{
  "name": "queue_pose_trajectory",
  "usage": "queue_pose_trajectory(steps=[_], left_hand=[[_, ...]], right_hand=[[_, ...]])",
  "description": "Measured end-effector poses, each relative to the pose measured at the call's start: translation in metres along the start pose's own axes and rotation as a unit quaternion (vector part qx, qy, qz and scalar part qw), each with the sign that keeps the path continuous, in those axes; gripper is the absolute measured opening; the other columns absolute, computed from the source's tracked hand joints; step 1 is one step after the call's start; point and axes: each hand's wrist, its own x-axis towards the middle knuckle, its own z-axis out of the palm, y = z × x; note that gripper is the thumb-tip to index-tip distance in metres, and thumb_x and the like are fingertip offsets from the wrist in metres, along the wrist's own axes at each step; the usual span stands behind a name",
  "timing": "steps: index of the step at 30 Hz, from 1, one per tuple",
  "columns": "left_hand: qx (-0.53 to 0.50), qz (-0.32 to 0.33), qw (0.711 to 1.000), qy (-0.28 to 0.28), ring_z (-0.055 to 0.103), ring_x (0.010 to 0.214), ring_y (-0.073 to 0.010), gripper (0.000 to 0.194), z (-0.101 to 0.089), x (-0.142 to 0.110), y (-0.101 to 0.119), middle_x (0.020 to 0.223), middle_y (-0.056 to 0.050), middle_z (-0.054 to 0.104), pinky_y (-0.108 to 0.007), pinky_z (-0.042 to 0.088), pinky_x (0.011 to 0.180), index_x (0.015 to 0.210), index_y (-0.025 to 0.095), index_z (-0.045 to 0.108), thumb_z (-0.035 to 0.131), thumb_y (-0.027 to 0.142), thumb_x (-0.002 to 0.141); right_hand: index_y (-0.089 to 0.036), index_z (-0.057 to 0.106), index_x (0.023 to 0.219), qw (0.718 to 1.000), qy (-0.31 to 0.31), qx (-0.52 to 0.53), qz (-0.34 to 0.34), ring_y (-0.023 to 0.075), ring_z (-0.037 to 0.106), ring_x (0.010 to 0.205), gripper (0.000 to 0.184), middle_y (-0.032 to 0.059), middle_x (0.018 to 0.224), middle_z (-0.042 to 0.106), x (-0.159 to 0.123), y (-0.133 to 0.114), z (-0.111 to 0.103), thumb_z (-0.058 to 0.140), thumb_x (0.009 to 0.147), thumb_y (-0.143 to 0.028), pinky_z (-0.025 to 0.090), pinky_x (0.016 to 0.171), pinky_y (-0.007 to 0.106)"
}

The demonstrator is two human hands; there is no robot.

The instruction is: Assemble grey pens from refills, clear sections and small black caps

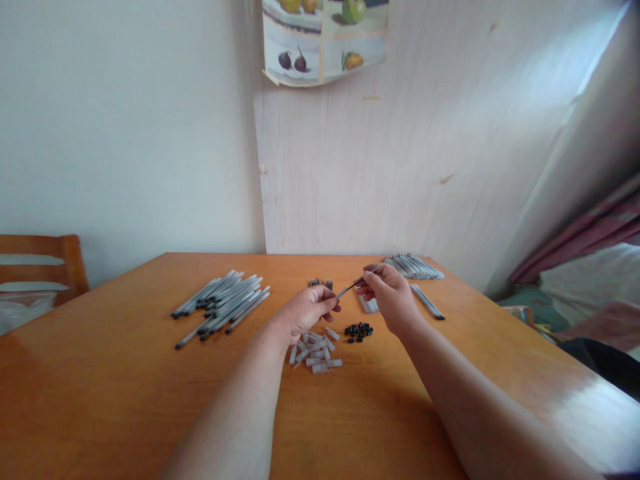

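Above the middle of the table, my left hand (311,312) pinches the pale lower end of a slim pen (347,289). My right hand (389,291) closes its fingertips on the pen's dark upper end, so the pen slants up to the right between both hands. Whether it is one piece or two parts joined is too small to tell. Under my left hand lies a pile of clear plastic pen caps (316,353). To their right is a small heap of black plugs (359,331). Clear pieces (370,303) lie partly hidden behind my right hand.
A large pile of grey pens with black ends (225,300) lies at left on the wooden table (100,373). Small dark-tipped parts (321,284) lie behind my left hand. Slim pen tubes (413,266) are stacked at back right, with a few pens (428,302) nearer.
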Motion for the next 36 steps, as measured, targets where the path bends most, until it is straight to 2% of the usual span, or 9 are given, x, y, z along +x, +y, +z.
queue_pose_trajectory(steps=[4, 14, 19, 22, 25, 29, 32, 36], left_hand=[[-0.008, -0.003, 1.000, -0.004, 0.056, 0.067, -0.0124, 0.022, 0.000, -0.001, 0.001, 0.091, -0.008, 0.069, -0.028, 0.041, 0.069, 0.089, 0.015, 0.062, 0.067, 0.035, 0.079], [-0.007, -0.011, 1.000, 0.005, 0.056, 0.065, -0.0116, 0.024, 0.001, -0.003, 0.005, 0.092, -0.008, 0.070, -0.027, 0.039, 0.069, 0.092, 0.015, 0.063, 0.068, 0.035, 0.078], [0.000, -0.003, 1.000, 0.016, 0.056, 0.065, -0.0116, 0.021, 0.000, -0.002, 0.004, 0.091, -0.008, 0.070, -0.027, 0.039, 0.069, 0.090, 0.016, 0.063, 0.066, 0.034, 0.080], [0.005, 0.003, 1.000, 0.025, 0.056, 0.065, -0.0118, 0.018, -0.001, -0.002, 0.005, 0.091, -0.008, 0.069, -0.027, 0.039, 0.069, 0.089, 0.015, 0.063, 0.064, 0.032, 0.081], [0.009, 0.014, 0.999, 0.029, 0.056, 0.066, -0.0118, 0.015, -0.003, -0.003, 0.006, 0.089, -0.007, 0.069, -0.028, 0.040, 0.072, 0.087, 0.015, 0.063, 0.062, 0.029, 0.082], [0.011, 0.012, 0.999, 0.037, 0.056, 0.067, -0.0119, 0.015, -0.005, -0.003, 0.007, 0.089, -0.008, 0.070, -0.028, 0.040, 0.072, 0.087, 0.015, 0.063, 0.062, 0.029, 0.081], [0.006, 0.005, 0.999, 0.036, 0.056, 0.067, -0.0112, 0.014, -0.006, -0.003, 0.006, 0.091, -0.008, 0.070, -0.027, 0.040, 0.071, 0.087, 0.015, 0.062, 0.060, 0.028, 0.082], [-0.004, -0.001, 0.999, 0.032, 0.056, 0.066, -0.0104, 0.013, -0.007, -0.003, 0.006, 0.093, -0.009, 0.070, -0.027, 0.040, 0.070, 0.088, 0.015, 0.061, 0.058, 0.026, 0.084]], right_hand=[[-0.016, 0.057, 0.098, 0.999, -0.040, -0.027, 0.013, 0.0129, 0.064, 0.061, 0.038, 0.0072, 0.082, 0.071, -0.002, 0.001, 0.002, 0.063, 0.080, -0.049, 0.046, 0.052, 0.022], [-0.015, 0.061, 0.107, 0.999, -0.015, -0.022, 0.033, 0.0139, 0.063, 0.060, 0.043, 0.0076, 0.079, 0.071, -0.001, 0.002, 0.000, 0.058, 0.083, -0.051, 0.046, 0.050, 0.023], [-0.017, 0.062, 0.091, 0.997, -0.004, -0.069, 0.038, 0.0110, 0.056, 0.051, 0.026, 0.0038, 0.068, 0.067, 0.001, 0.002, -0.004, 0.059, 0.081, -0.041, 0.041, 0.046, 0.022], [-0.019, 0.062, 0.081, 0.988, -0.067, -0.133, 0.049, 0.0103, 0.051, 0.047, 0.015, 0.0001, 0.059, 0.062, 0.001, -0.001, -0.009, 0.058, 0.079, -0.033, 0.038, 0.045, 0.022], [-0.020, 0.064, 0.074, 0.953, -0.189, -0.232, 0.040, 0.0113, 0.051, 0.049, 0.007, -0.0008, 0.056, 0.060, -0.002, -0.004, -0.015, 0.060, 0.075, -0.025, 0.036, 0.046, 0.022], [-0.021, 0.066, 0.069, 0.876, -0.331, -0.351, 0.018, 0.0115, 0.052, 0.051, 0.010, -0.0012, 0.060, 0.063, -0.009, -0.009, -0.017, 0.060, 0.069, -0.015, 0.032, 0.045, 0.021], [-0.021, 0.068, 0.070, 0.828, -0.377, -0.415, 0.008, 0.0122, 0.053, 0.054, 0.010, -0.0001, 0.066, 0.067, -0.014, -0.010, -0.014, 0.061, 0.068, -0.013, 0.031, 0.047, 0.022], [-0.022, 0.072, 0.075, 0.787, -0.382, -0.484, -0.032, 0.0157, 0.059, 0.065, 0.013, 0.0030, 0.076, 0.071, -0.019, -0.009, -0.008, 0.066, 0.067, -0.014, 0.033, 0.054, 0.024]])
